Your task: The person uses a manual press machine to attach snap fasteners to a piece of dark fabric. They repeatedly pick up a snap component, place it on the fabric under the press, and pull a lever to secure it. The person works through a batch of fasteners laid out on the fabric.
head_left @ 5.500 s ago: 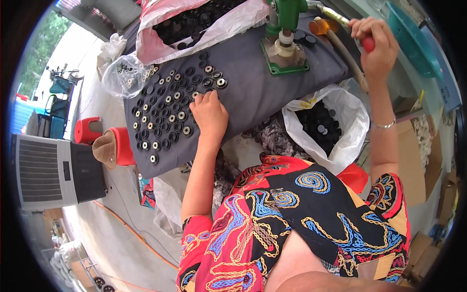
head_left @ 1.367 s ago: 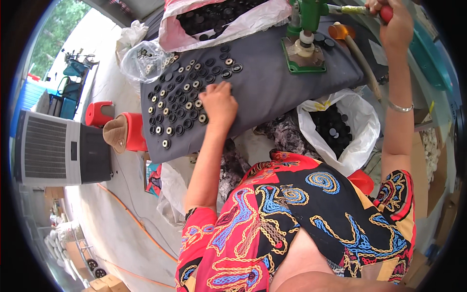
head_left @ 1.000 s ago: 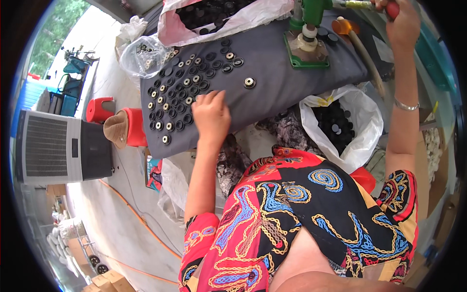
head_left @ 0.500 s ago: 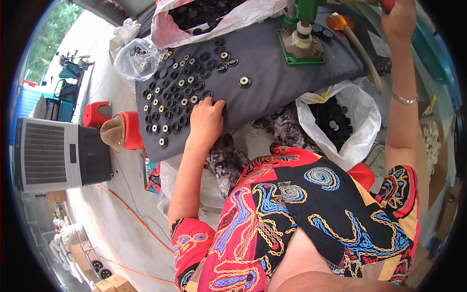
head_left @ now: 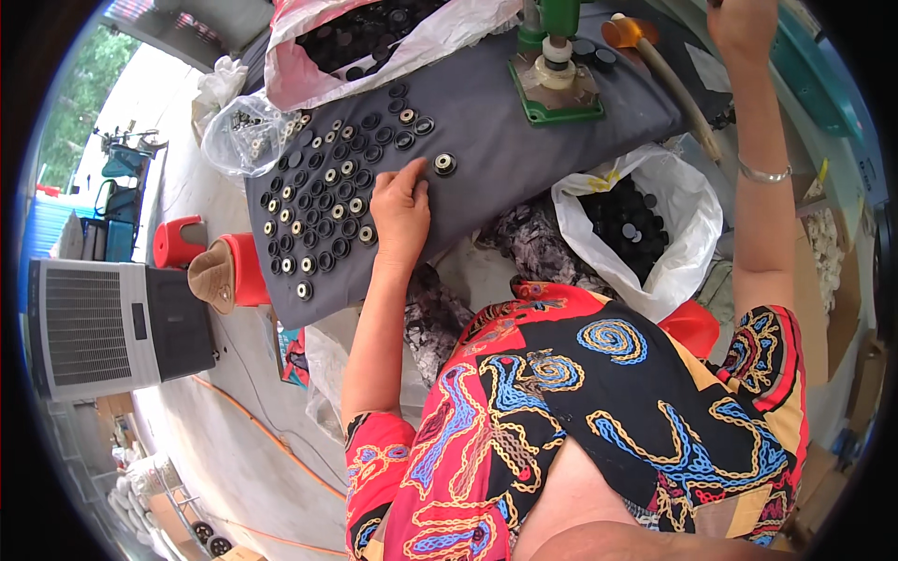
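Caps lie across the grey tabletop toward nine o'clock from the left hand, which is bent and drawn together; I can't tell whether it pinches anything. A lone cap sits just beside it, between one and two o'clock. Farther out, at two, stands the green press. The right hand, high at one o'clock, is partly cut off, its grip hidden.

A grey-and-white air cooler stands near a tan hat touching a red stool.
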{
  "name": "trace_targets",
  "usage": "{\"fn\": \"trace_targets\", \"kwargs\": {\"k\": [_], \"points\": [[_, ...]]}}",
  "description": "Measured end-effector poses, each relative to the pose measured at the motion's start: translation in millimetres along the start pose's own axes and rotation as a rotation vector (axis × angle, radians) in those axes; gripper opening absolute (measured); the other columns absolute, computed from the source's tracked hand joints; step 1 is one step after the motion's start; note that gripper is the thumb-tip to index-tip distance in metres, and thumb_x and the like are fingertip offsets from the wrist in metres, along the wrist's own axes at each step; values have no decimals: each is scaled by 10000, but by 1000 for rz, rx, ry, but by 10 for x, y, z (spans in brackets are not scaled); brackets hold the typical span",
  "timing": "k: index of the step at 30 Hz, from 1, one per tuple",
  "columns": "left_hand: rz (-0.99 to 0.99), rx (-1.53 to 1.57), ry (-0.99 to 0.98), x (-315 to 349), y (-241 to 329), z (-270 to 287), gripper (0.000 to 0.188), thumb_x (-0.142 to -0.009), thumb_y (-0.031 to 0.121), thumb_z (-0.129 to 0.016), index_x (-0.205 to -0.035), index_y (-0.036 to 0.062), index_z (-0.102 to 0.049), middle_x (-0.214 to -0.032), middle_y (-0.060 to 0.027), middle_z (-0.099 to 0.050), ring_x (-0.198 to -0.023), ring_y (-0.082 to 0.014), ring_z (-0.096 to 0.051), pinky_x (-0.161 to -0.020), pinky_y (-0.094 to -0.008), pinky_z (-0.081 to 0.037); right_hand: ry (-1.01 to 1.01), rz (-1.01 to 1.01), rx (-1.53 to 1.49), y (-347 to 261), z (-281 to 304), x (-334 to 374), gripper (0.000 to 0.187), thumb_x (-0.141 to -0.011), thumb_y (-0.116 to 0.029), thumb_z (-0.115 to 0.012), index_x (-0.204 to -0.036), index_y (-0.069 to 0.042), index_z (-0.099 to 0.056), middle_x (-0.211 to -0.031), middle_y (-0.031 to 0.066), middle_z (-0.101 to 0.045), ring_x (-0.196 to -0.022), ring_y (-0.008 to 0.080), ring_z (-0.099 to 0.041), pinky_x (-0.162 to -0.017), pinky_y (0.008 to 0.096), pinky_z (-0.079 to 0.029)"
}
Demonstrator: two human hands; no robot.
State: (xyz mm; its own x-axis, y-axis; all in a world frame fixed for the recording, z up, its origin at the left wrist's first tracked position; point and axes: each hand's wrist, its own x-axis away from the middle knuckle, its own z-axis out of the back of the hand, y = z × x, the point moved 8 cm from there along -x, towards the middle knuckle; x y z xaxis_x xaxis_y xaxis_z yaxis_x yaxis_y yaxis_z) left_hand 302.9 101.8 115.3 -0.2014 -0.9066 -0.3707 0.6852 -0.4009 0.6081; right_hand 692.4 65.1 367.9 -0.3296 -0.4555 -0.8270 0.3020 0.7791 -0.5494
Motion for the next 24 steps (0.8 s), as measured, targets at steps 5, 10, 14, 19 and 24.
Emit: {"fn": "trace_targets", "kwargs": {"k": [5, 10, 14, 19, 24], "points": [[-2, 113, 81, -38, -177, 78, 380, -815, -49, -637, -1185, 34, -664, -1090, -163, -701, -959, -276, -694, -854, -353, -540, -39, -8, -25, 62, 62, -54, 276, -952, -210, -457, -743, -47, -534, -575, 69, -516, -497, 168, -541, -539, 294, -478], [209, 375, 51, -34, -379, 22, 341, -834, -29, -653, -1171, 26, -670, -1094, -146, -704, -962, -257, -693, -847, -347, -538, -43, -11, -16, 75, 70, -50, 287, -955, -219, -465, -738, -45, -537, -569, 70, -516, -501, 170, -540, -540, 297, -477], [13, 137, 115, -15, -145, 260, 304, -833, -8, -671, -1135, 27, -688, -1076, -143, -703, -953, -277, -685, -845, -346, -537, 21, 11, 25, -9, 28, 21, 286, -956, -218, -468, -739, -45, -536, -576, 73, -521, -509, 171, -541, -526, 294, -466], [-309, -266, -61, 93, 176, 150, 317, -731, 25, -723, -1047, 49, -723, -1027, -131, -701, -944, -305, -618, -822, -398, -521, 106, 5, -55, 2, 60, 32, 274, -953, -206, -468, -746, -41, -537, -585, 79, -525, -510, 179, -543, -512, 296, -453], [-262, -159, 77, 39, 200, 157, 306, -758, 24, -721, -1062, 59, -724, -1004, -115, -689, -917, -294, -627, -789, -384, -523, -24, -9, -61, 78, 78, -59, 258, -948, -197, -469, -758, -37, -537, -594, 82, -525, -508, 185, -544, -502, 300, -447]]}}
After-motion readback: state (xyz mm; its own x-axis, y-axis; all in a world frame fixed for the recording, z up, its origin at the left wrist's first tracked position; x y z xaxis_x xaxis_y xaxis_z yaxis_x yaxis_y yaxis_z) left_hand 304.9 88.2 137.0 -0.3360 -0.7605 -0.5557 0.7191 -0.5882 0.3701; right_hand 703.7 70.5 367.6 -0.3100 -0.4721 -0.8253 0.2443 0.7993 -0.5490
